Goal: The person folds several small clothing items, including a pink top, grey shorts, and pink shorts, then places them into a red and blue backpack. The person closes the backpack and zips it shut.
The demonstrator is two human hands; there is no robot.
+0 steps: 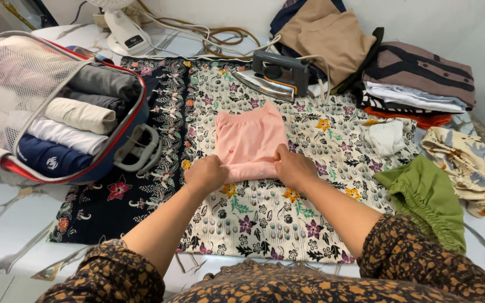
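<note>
Both hands, left hand [206, 174] and right hand [292, 166], are pinching the near edge of the pink garment [249, 140] lying on the floral cloth [265, 219] (folded already); uneven rolling is risking a lopsided, loosening bundle.

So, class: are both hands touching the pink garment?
Touching. The head view shows the left hand and right hand gripping the near edge of the pink garment.

open suitcase [136, 106] of rolled clothes, iron [273, 73], green garment [428, 196].
</note>
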